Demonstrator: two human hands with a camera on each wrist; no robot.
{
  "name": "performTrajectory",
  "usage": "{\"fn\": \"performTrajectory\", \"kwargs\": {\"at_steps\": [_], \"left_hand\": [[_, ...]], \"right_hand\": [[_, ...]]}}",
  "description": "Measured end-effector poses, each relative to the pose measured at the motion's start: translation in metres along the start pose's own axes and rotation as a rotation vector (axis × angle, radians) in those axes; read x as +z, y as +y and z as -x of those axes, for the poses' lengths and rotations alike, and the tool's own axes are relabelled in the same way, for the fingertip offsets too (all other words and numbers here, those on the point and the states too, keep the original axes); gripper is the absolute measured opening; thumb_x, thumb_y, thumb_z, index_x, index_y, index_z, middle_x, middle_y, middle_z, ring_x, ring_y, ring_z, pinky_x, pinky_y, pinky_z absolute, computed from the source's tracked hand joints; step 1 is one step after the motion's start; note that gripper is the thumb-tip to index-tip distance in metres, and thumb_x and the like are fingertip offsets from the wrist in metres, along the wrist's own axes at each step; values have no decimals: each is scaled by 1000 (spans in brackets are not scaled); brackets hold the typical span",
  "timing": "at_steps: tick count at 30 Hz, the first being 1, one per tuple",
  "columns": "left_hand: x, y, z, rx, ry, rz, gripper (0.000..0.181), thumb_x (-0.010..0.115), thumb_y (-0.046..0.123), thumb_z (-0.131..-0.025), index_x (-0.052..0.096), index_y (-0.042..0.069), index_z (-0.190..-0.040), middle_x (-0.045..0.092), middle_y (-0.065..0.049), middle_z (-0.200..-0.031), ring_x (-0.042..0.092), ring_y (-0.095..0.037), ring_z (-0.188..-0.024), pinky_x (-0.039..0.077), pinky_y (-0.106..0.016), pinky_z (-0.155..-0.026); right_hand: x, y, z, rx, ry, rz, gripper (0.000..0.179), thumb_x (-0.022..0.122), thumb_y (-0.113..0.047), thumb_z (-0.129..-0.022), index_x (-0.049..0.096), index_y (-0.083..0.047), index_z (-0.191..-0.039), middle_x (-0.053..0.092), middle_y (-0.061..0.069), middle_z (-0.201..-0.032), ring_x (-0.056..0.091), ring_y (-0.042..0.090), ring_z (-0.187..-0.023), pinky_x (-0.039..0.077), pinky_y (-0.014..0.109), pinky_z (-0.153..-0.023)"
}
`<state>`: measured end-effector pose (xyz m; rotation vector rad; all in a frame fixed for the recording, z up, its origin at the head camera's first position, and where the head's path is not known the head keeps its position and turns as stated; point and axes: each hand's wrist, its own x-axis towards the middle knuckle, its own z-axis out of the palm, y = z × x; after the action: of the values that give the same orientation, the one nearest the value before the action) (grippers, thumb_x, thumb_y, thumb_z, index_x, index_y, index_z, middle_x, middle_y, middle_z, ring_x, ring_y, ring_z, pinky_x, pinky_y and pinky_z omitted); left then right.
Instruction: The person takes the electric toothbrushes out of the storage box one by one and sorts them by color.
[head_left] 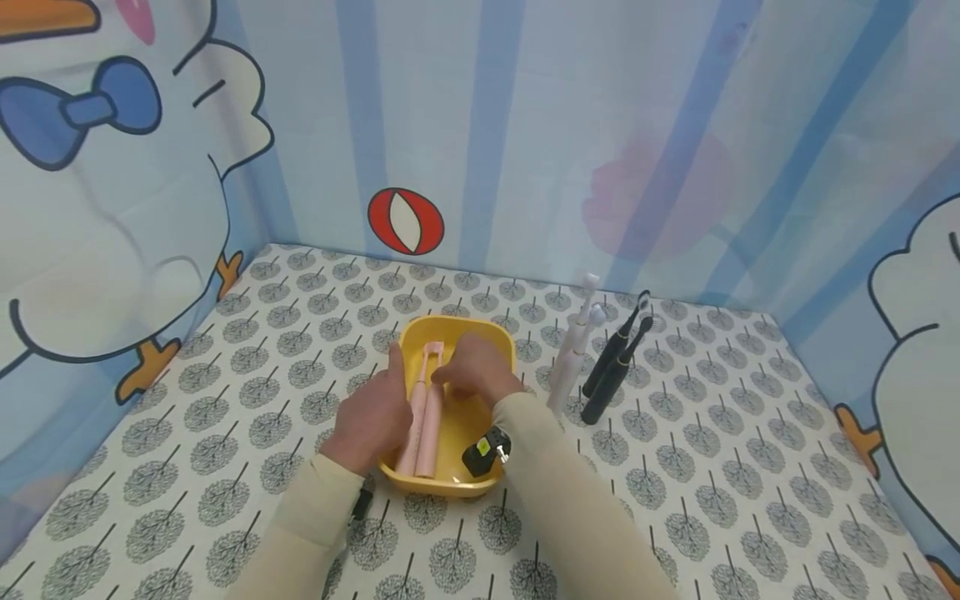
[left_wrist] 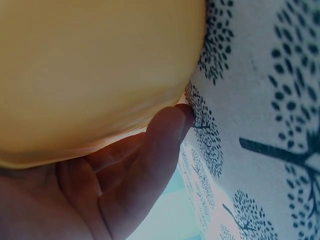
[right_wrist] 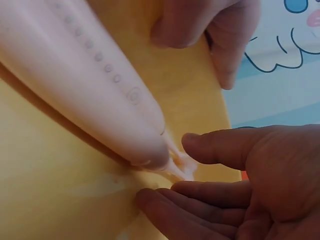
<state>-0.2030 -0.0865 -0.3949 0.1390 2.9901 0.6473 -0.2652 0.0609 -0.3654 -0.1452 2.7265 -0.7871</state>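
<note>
A yellow plastic basin [head_left: 472, 417] stands on the patterned cloth, with two pink electric toothbrushes [head_left: 430, 429] lying side by side along its left part, heads toward the far end. At the basin's left wall, my left hand [head_left: 375, 412] grips the rim, and the right wrist view shows its fingers on both sides of the wall. Inside the basin, my right hand [head_left: 480, 367] is by the toothbrush heads. Its thumb and fingers are spread apart around the thin pink necks [right_wrist: 175, 170], and I see no pinch on them.
Right of the basin lie two white electric toothbrushes [head_left: 567, 362] and two black electric toothbrushes [head_left: 611, 379]. The table cloth [head_left: 225, 450] has a grey tree print. A cartoon curtain [head_left: 495, 125] hangs along the back and sides.
</note>
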Motion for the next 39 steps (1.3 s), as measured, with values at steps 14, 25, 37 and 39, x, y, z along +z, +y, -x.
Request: {"fn": "performTrajectory", "kwargs": {"at_steps": [14,25,37,39], "left_hand": [[0,1,1,13,18,-4,75,47,8,-96,0,-3,-154,62,-17,-108,58,-23,-72,49,-37,-57],[0,1,2,11,22,2,73,45,9,-97,0,-2,-154,62,-18,-110,59,-24,-73,50,-39,-60],[1,0,2,24,34,5,75,48,13,-98,1,-2,-154,63,-17,-109,56,-21,-67,47,-36,-54],[1,0,1,21,31,7,74,48,14,-99,1,-2,-154,62,-17,-109,55,-20,-65,47,-36,-54]], "right_hand": [[12,-1,0,11,-26,-6,18,74,-18,-79,61,-8,-70,58,4,-61,53,15,-52,45,27,-52],[16,-3,0,-15,-17,48,16,68,-16,-79,58,-10,-68,58,4,-62,54,15,-52,45,27,-52],[18,-6,-3,-17,-30,124,15,66,-20,-82,62,-10,-72,59,3,-65,54,15,-55,44,26,-55],[18,-6,-3,-9,-28,117,14,66,-20,-82,62,-10,-74,60,3,-66,54,15,-56,44,26,-56]]}}
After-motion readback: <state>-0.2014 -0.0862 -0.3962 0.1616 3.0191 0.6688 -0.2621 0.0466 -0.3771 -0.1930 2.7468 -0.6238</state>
